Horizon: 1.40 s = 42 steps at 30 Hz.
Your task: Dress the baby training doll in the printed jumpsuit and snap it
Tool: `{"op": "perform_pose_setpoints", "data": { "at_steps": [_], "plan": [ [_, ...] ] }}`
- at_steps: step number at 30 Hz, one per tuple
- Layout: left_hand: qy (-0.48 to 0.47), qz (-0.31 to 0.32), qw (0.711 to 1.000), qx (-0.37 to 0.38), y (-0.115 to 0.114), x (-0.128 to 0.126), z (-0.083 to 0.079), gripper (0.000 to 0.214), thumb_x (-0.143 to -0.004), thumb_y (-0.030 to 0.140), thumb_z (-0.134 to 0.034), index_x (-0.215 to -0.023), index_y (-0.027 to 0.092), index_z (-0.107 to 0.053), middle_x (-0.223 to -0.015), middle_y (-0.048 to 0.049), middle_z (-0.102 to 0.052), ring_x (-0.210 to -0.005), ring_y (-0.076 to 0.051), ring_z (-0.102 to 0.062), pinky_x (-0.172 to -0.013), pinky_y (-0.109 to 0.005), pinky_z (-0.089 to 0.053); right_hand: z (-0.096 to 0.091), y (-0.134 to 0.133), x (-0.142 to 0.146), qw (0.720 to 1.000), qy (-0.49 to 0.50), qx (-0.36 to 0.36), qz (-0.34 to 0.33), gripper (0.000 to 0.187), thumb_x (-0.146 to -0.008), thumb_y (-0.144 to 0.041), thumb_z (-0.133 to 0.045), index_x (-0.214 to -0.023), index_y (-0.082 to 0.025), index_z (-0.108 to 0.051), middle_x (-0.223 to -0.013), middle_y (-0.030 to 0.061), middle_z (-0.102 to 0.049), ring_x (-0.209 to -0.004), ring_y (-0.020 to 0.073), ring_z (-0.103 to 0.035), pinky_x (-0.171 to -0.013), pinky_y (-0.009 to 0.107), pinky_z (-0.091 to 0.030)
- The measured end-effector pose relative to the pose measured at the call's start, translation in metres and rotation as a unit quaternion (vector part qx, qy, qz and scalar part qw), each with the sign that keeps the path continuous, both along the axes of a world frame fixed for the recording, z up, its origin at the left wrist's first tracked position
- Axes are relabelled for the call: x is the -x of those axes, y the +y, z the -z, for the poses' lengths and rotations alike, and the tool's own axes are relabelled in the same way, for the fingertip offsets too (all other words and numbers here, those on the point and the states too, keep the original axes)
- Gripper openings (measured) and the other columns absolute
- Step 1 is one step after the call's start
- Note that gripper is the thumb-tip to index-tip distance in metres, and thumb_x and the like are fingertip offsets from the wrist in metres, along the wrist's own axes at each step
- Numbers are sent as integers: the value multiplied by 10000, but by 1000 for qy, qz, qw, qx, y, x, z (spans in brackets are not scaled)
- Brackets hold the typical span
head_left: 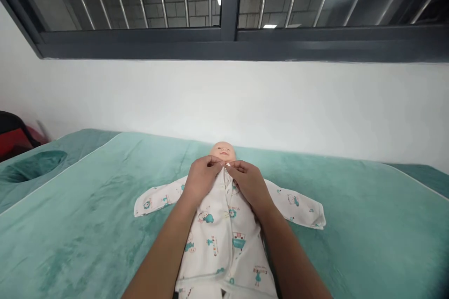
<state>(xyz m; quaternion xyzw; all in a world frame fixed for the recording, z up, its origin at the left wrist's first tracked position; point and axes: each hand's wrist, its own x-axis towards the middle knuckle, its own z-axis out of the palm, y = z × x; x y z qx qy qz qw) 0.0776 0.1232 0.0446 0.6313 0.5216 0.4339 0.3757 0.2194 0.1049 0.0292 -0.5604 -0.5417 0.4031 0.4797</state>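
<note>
A baby doll [223,150] lies on its back on a teal blanket [87,224], head toward the wall. It wears a white printed garment [224,233] with sleeves spread out to both sides. My left hand [201,178] pinches the garment's left front edge at the neckline, just under the doll's chin. My right hand [248,181] pinches the opposite edge at the same spot. The fingertips of both hands nearly meet at the collar. Both forearms lie over the doll's body and hide part of the garment.
The blanket covers a bed that reaches a white wall [245,103] with a dark-framed barred window [224,9] above. A red and black object [14,135] sits at the far left. A round dent [33,164] shows in the bedding at left.
</note>
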Motion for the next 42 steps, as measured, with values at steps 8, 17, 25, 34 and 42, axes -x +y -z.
{"op": "perform_pose_setpoints", "data": {
  "at_steps": [8,17,25,34,42],
  "plan": [
    [-52,47,997,19,-3,-2,-2,200,-771,319,-594,-848,171,-705,-828,-37,-723,-764,-163,-646,-680,-248,-468,-3,-2,0,994,109,22,-15,284,-696,-421,-674,-822,-169,-636,-536,-45,-487,-467,71,-381,-466,201,-289],
    [94,7,994,-58,-4,-7,5,199,-822,299,-537,-825,216,-717,-885,-52,-703,-799,-188,-625,-744,-306,-455,-6,-3,-3,996,79,50,-6,261,-713,-390,-653,-808,-147,-642,-524,-34,-492,-474,74,-405,-477,196,-314],
    [67,16,997,-39,-2,-3,8,115,-799,234,-536,-754,195,-634,-772,-18,-688,-714,-159,-612,-676,-271,-437,-5,-2,-6,998,28,37,-37,267,-726,-417,-640,-805,-162,-637,-603,-28,-522,-512,82,-444,-491,199,-340],
    [-79,30,996,35,-5,0,7,170,-743,217,-610,-906,169,-601,-879,-42,-677,-779,-144,-628,-714,-251,-469,-5,-4,-7,997,-63,22,-40,222,-743,-373,-589,-825,-172,-636,-664,-17,-547,-580,98,-445,-537,205,-333],
    [-26,19,999,-37,-8,1,13,130,-751,150,-550,-858,180,-617,-878,-25,-675,-779,-132,-622,-736,-247,-471,-5,-3,-5,995,-93,25,-27,202,-736,-347,-570,-804,-166,-629,-660,-20,-543,-586,97,-421,-546,212,-305]
  ]
}}
